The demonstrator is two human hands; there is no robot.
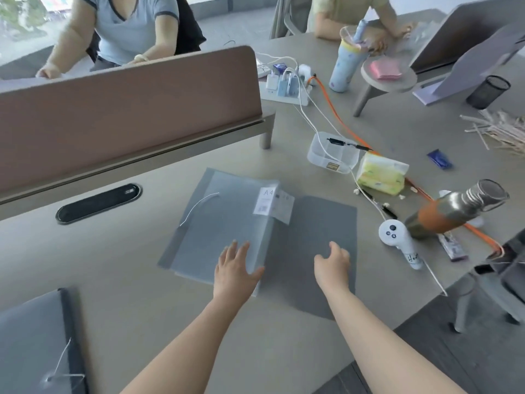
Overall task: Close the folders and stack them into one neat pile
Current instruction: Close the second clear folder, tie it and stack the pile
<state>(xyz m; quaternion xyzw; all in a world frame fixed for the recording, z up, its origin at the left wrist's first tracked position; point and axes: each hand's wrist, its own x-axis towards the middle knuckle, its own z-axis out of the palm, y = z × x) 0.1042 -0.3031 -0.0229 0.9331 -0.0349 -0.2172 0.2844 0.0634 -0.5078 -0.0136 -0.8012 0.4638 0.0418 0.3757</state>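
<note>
Hands (237, 267) (332, 264) flat on open folder (227, 223) — left, right halves.

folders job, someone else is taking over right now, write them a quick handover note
Left hand: open, flat on the clear pages of the open folder at mid-table.
Right hand: loosely curled over that folder's dark right cover, holding nothing.
Second folder: near left corner of the table, apart from the first; looks closed, elastic cord across it.
Done: nothing stacked.
Left: fold the dark cover over, then stack both folders in one squared pile.
</note>
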